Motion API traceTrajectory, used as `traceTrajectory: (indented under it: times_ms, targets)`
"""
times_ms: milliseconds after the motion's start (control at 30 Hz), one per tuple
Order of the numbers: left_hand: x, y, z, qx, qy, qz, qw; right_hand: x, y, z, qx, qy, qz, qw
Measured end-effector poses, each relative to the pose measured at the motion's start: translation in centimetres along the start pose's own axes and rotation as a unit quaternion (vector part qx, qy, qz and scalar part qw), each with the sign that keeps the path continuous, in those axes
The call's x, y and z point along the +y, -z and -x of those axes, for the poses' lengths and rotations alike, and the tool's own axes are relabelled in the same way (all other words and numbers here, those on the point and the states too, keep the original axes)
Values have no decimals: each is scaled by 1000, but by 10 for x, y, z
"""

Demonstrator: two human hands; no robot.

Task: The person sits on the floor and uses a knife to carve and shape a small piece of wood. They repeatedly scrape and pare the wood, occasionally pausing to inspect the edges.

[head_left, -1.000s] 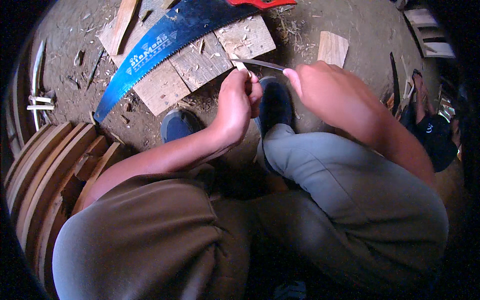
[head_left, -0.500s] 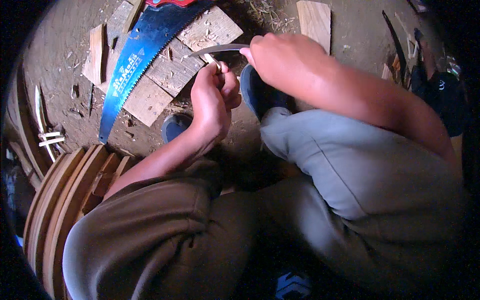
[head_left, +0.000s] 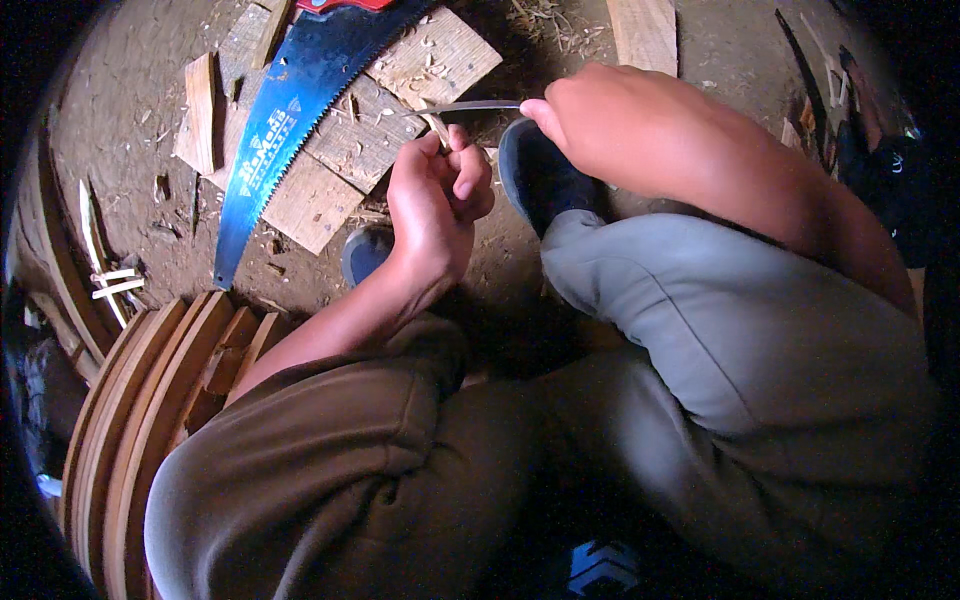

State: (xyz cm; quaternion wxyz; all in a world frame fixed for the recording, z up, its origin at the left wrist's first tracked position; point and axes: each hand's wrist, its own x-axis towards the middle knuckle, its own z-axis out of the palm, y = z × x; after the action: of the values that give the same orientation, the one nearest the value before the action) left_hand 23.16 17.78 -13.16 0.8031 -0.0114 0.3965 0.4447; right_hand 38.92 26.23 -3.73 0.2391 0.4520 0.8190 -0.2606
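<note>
Over the wooden boards, my left hand [head_left: 432, 195] is closed with a small pale stick [head_left: 437, 126] pinched between thumb and fingers. My right hand [head_left: 605, 125] is wrapped round a knife whose handle is hidden in the fist. The thin, slightly curved knife blade [head_left: 480, 105] points left, and its tip end lies at the upper end of the stick; whether it bites into the wood I cannot tell. Beneath and beyond the left hand are wooden boards [head_left: 335, 150] strewn with shavings. A handsaw [head_left: 285, 120] with a blue blade and red handle lies across them.
Curved wooden pieces [head_left: 150, 400] are stacked beside my left knee. Pale sticks [head_left: 110, 280] lie farther left on the dirt floor. One plank [head_left: 645, 38] rests beyond my right hand, and a wood block [head_left: 200, 110] sits left of the saw. Dark items [head_left: 885, 180] are at the far right.
The knife blade has drawn to the right across the stick, along with my right hand. My left hand keeps its pinch on the stick. The whole view has shifted slightly.
</note>
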Motion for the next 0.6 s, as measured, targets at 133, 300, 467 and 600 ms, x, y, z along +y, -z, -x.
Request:
traceTrajectory:
  times_ms: [133, 300, 467, 600]
  targets:
    - [-1, -3, -1, 11, -16, -4, 1000, -4, -11, -7, 47, -20, 9, 999]
    - [0, -3, 0, 9, -17, -8, 1000, -4, -18, -16, 66, -18, 32, 997]
    - [-2, 1, -1, 25, -19, 0, 999, 0, 7, -17, -19, 16, -6, 1000]
    - [-2, 3, -1, -1, -15, 0, 1000, -4, 13, -6, -31, 5, 22, 999]
